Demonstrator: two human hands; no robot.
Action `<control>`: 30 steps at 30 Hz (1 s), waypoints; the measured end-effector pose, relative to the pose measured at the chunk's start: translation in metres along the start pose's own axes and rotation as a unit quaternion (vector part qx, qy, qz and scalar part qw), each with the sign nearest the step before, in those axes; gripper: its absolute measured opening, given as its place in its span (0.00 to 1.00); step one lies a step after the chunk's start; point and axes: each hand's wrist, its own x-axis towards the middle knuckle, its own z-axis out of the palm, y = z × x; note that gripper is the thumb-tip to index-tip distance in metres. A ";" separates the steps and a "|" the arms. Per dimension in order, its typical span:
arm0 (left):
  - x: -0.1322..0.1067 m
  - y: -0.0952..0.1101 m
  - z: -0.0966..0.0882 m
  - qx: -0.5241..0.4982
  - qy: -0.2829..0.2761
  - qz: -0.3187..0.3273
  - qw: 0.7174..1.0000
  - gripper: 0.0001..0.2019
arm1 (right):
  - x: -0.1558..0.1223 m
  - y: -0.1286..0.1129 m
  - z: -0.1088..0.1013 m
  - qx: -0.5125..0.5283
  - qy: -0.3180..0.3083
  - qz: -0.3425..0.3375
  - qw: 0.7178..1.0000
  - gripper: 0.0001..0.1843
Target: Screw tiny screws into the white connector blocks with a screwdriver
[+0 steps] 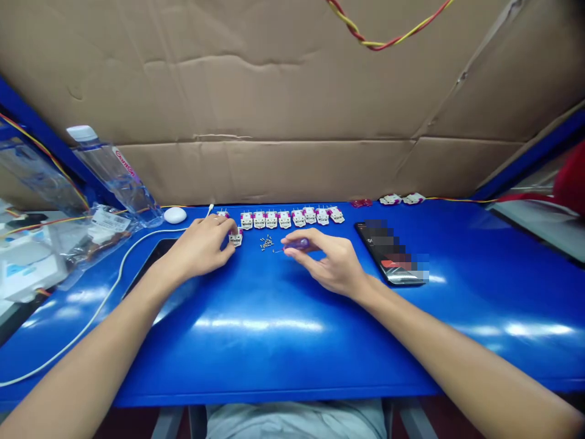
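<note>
A right hand [331,263] pinches a purple-handled precision screwdriver [297,244] between thumb and fingertips, its shaft lying nearly level and pointing left, toward a small white connector module [235,238] held in the curled fingers of the left hand [201,247] above a blue table [274,360]. Tiny loose screws [265,242] lie between the hands, just beyond the tip, with a row of matching modules [284,219] farther out (a plastic bottle's [116,177] red lettering is too small to read).
</note>
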 end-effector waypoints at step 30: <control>-0.010 0.050 0.001 -0.171 -0.062 0.121 0.976 0.16 | -0.003 -0.006 0.000 0.064 0.104 0.042 0.992 0.08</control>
